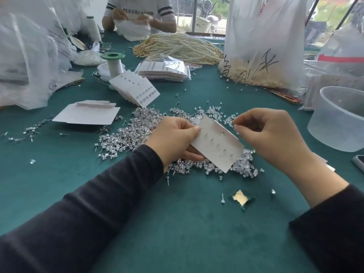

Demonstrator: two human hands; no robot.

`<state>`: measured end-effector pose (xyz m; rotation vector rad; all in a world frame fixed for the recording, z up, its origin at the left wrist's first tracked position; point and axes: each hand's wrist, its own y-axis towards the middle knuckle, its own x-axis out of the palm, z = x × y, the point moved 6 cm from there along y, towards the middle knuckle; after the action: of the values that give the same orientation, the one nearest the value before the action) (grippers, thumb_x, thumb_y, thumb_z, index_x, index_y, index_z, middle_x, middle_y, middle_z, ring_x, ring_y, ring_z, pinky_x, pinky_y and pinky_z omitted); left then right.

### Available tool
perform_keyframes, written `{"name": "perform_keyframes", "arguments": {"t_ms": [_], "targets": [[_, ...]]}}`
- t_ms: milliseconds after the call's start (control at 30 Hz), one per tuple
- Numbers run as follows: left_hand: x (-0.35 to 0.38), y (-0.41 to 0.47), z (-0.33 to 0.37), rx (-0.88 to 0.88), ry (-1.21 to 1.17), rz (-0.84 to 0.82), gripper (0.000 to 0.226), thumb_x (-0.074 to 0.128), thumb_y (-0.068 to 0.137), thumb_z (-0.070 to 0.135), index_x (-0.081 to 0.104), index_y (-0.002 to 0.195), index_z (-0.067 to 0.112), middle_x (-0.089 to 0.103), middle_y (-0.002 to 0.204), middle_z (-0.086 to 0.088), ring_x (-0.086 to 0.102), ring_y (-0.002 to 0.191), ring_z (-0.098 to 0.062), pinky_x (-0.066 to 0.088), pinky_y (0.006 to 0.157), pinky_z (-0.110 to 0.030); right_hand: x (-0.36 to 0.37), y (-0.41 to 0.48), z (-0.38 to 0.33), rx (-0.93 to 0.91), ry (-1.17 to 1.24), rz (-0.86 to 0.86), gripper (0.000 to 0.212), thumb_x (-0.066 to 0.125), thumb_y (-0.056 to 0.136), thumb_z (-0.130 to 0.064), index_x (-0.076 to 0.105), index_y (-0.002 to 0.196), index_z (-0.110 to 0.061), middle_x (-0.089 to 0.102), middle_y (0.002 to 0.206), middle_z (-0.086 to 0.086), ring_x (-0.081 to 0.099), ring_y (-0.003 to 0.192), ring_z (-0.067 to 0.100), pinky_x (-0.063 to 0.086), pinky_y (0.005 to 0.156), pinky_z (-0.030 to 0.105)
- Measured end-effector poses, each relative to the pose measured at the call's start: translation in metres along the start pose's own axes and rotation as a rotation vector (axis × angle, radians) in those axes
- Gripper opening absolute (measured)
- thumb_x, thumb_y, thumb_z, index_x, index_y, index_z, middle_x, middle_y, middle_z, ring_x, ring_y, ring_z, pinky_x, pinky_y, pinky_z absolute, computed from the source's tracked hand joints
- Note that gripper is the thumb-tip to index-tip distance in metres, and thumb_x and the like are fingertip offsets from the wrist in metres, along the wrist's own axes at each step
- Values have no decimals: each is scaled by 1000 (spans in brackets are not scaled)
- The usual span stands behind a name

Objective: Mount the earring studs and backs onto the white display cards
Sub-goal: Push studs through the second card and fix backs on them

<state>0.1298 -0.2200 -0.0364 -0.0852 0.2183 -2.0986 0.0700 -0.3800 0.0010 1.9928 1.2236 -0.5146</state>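
Observation:
My left hand [174, 139] grips a white display card [215, 144] by its left edge, thumb on top, tilted above the table. Several stud posts stick through the card, and one clear back sits on a post near its top. My right hand [269, 133] hovers at the card's upper right with thumb and forefinger pinched together; what they pinch is too small to make out. Under the card lie a heap of earring studs [126, 133] and a heap of clear earring backs [244, 164].
Blank cards [86, 115] lie at left and filled cards [136, 89] lean behind them. A translucent tub [338, 119] stands at right, a phone corner [359, 162] below it. Pearl strands [177, 48], plastic bags and another person sit at the back. The green cloth has a tear [240, 198].

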Motion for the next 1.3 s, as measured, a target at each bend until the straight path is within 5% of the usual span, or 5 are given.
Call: {"name": "perform_keyframes", "arguments": {"t_ms": [233, 400, 533, 733, 1300], "targets": [[1, 3, -2, 40, 98, 29, 20, 51, 91, 10, 50, 71, 4, 60, 72, -14, 64, 47, -18, 55, 43, -25, 2, -6, -15, -24, 163, 112, 10, 69, 76, -8, 70, 73, -18, 69, 68, -6, 62, 60, 8, 48, 60, 17], [2, 4, -3, 44, 131, 42, 20, 51, 91, 10, 50, 71, 5, 60, 70, -14, 63, 44, -16, 54, 42, -25, 9, -7, -13, -30, -215, 116, 11, 63, 79, -15, 63, 68, -14, 57, 60, -14, 55, 59, 3, 40, 69, 18], [1, 5, -3, 45, 115, 50, 20, 51, 91, 8, 50, 71, 5, 60, 67, -13, 63, 42, -17, 52, 39, -23, 9, -2, 3, 50, -157, 24, 11, 63, 78, -12, 63, 68, -16, 59, 62, -10, 53, 59, 4, 35, 53, 8], [-1, 3, 4, 146, 207, 98, 20, 51, 90, 8, 51, 70, 4, 63, 69, -20, 66, 49, -26, 56, 43, -31, 21, -14, -36, -188, 145, 106, 7, 71, 76, -6, 70, 75, -14, 66, 77, -3, 61, 68, 12, 51, 68, 26], [-2, 4, 8, 200, 260, 118, 18, 50, 88, 5, 55, 72, 2, 65, 66, -20, 67, 49, -27, 57, 46, -32, 34, -15, -36, -166, 214, 110, 8, 68, 75, 0, 69, 74, -8, 66, 76, 3, 60, 70, 13, 50, 69, 32]]}}
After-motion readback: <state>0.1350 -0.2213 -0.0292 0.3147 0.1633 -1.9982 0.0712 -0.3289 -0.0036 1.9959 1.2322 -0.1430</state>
